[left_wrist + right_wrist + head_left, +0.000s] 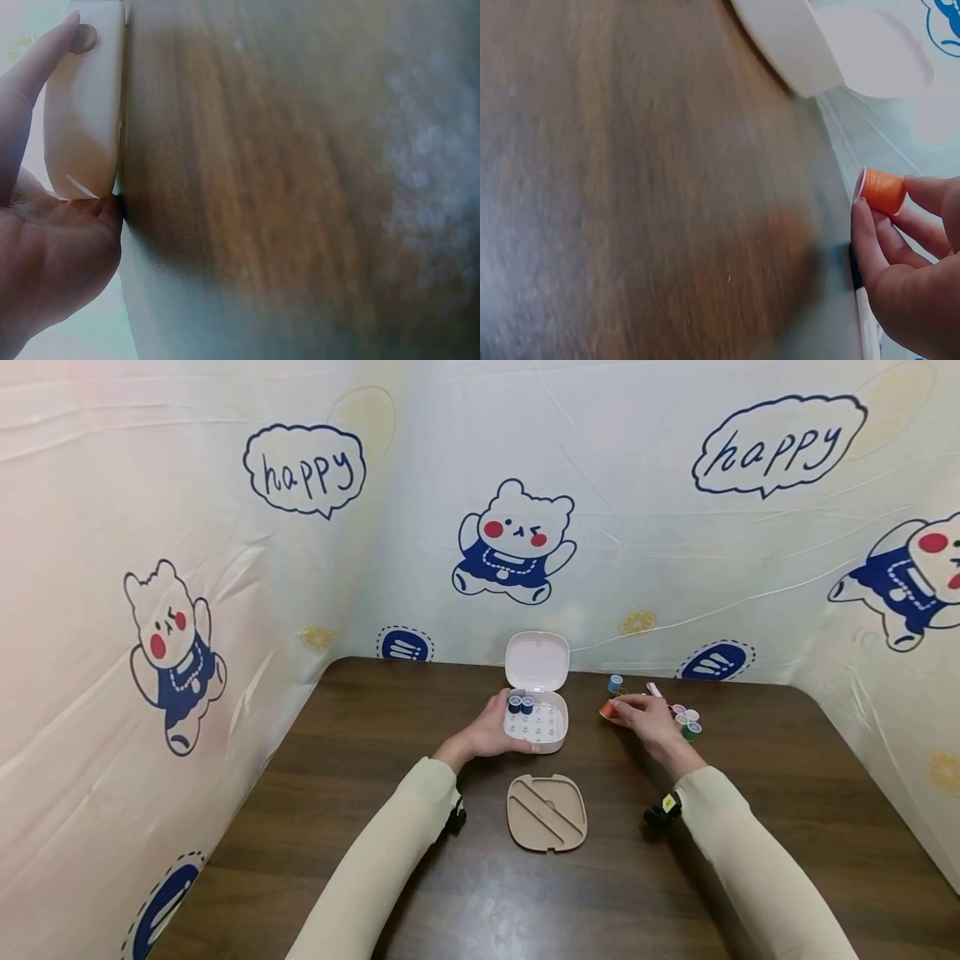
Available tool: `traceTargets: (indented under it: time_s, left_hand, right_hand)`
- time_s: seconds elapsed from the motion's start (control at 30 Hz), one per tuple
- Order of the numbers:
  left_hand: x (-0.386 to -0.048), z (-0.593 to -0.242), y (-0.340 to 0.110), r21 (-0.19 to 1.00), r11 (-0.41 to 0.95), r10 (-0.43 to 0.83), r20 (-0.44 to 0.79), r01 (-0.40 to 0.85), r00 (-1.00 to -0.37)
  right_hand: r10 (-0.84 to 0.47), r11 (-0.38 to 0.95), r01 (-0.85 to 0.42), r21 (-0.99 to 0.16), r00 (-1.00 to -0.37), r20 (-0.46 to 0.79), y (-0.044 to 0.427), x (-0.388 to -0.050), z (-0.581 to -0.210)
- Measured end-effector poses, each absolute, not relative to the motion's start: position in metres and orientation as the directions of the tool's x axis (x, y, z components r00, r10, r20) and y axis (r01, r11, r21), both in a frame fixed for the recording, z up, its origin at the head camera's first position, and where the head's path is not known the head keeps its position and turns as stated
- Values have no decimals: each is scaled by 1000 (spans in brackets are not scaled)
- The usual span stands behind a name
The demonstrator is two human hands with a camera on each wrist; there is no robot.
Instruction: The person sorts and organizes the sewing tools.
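Observation:
My left hand (491, 729) holds a small white sewing box (557, 745) by its left side. In the left wrist view the thumb lies along the box's front wall (86, 97), by a round button (83, 39). The lid (537, 660) stands up at the back. Two dark blue thread spools (521, 703) sit in the back left of the pegged inside. To the right of the box, my right hand (651, 720) pinches an orange thread spool (885, 191) between thumb and fingertips, above the table.
A beige tray insert (547, 814) with diagonal slots lies in front of the box. A light blue spool (615, 683) stands behind my right hand. Several spools, one green (692, 732), lie right of that hand, near a white slim item (654, 690). A printed cloth hangs behind the table.

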State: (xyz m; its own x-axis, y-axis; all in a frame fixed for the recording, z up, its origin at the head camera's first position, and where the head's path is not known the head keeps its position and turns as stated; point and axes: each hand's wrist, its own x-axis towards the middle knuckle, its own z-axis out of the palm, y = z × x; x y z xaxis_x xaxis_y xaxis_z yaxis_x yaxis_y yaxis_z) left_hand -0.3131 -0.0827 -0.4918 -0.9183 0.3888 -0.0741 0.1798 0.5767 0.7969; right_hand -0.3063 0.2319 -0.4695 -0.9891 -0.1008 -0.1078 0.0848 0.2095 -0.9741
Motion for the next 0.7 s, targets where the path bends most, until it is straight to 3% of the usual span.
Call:
traceTargets:
  time_s: [0.7]
  left_hand:
    - [-307,-488,-81,792,568,393,-22,224,-919]
  right_hand:
    - [-191,263,1,-965,-980,-53,205,-316,-464]
